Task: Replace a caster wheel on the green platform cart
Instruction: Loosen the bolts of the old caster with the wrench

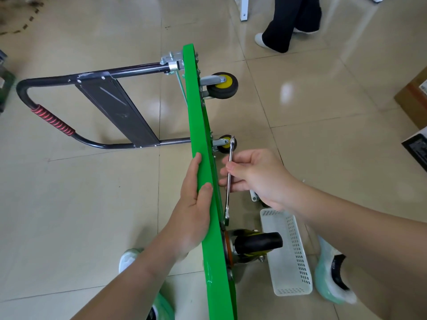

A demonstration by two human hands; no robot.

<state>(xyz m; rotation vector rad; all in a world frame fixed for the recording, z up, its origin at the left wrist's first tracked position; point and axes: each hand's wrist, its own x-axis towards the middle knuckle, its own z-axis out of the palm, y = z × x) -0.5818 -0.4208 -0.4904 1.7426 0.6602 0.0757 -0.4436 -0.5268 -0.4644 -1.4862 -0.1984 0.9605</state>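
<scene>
The green platform cart (196, 125) stands on its long edge on the tiled floor, underside facing right. My left hand (194, 204) grips its upper edge, thumb over the rim. My right hand (256, 176) pinches a silver wrench (230, 179) held upright next to the underside. Two yellow-hubbed caster wheels (222, 85) (225, 144) stick out at the far end. A larger black caster wheel (251, 244) is mounted near me. The black folding handle (69, 112) with red grip lies to the left.
A white perforated basket (288, 257) lies on the floor under the near caster. A small metal bracket (253, 196) shows behind my right hand. Another person's legs (291, 21) stand far right. Cardboard boxes (413, 95) sit at the right edge. My shoes (332, 278) flank the cart.
</scene>
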